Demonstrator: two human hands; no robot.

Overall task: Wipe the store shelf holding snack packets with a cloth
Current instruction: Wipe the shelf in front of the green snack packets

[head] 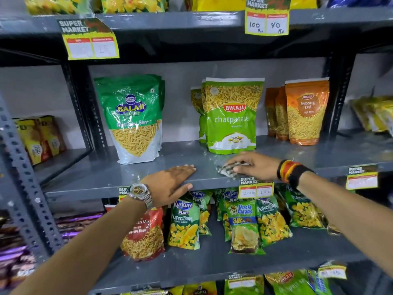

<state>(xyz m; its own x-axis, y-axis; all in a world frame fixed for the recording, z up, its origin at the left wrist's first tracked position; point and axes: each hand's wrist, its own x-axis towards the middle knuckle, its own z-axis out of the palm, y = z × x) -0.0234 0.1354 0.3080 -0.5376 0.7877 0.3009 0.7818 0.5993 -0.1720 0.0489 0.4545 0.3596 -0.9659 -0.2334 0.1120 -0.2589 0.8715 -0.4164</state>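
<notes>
A grey metal shelf [89, 175] runs across the middle of the head view. On it stand a green Balaji packet [134, 118], green Bikaji packets [230, 116] and orange Moong Dal packets [304, 111]. My right hand [253, 165] presses a checked cloth [226, 170] flat on the shelf, just in front of the Bikaji packets. My left hand [170, 182], with a wristwatch, lies palm down on the shelf's front edge, thumb under the lip, holding nothing.
Below, the lower shelf [212, 265] carries Kurkure [185, 226], Uncle Chipps [244, 226] and a red mix packet [144, 237]. Price tags [256, 188] hang off the shelf lips. A perforated upright [25, 179] stands at the left. More packets sit on the top shelf [170, 20].
</notes>
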